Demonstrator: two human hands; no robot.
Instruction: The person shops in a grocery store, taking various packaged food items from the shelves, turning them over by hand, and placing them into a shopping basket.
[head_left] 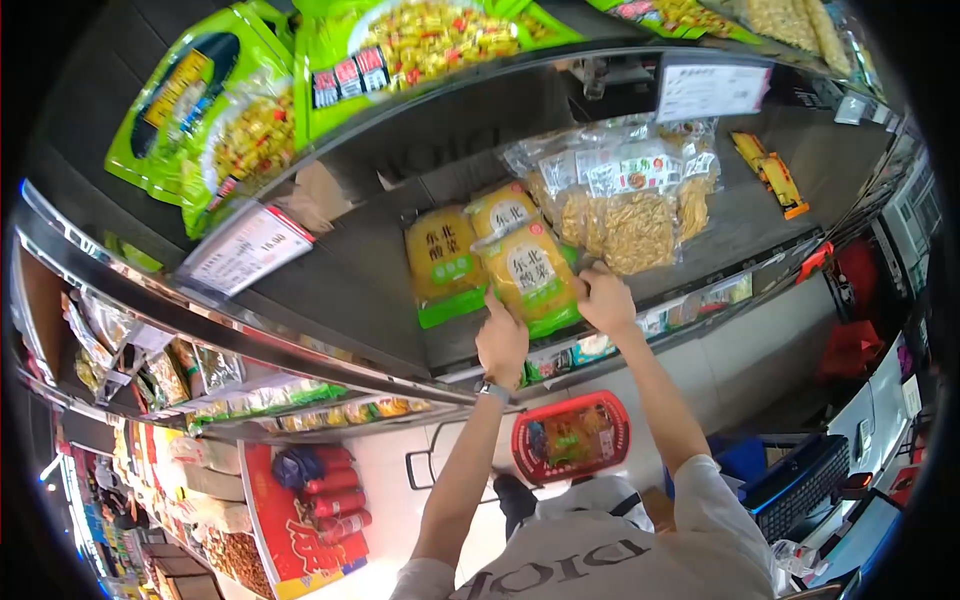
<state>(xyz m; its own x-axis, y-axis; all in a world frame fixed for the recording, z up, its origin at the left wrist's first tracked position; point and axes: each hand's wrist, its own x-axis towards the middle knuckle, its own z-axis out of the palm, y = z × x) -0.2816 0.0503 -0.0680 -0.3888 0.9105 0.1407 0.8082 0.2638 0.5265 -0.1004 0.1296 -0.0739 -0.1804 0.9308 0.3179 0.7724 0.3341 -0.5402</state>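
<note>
The front packet of Northeast pickled cabbage (530, 270) rests near the front edge of the grey shelf (375, 255), its top overlapping the back packet (498, 211) and its side next to the left packet (442, 268). The left hand (502, 342) and right hand (606, 300) have it between them at its lower side edges, fingers curled in close; the grip looks light (how far the fingertips reach underneath is hidden). Slick, probably soft plastic could slide from such an edge hold, most likely if one hand pulled harder than the other. The overlap might drag the back packet forward, too. Right of these lie clear bags of dried food (635, 225), near enough for the right knuckles to nudge. A dropped packet could hit the red shopping basket (519, 440) or the floor.
</note>
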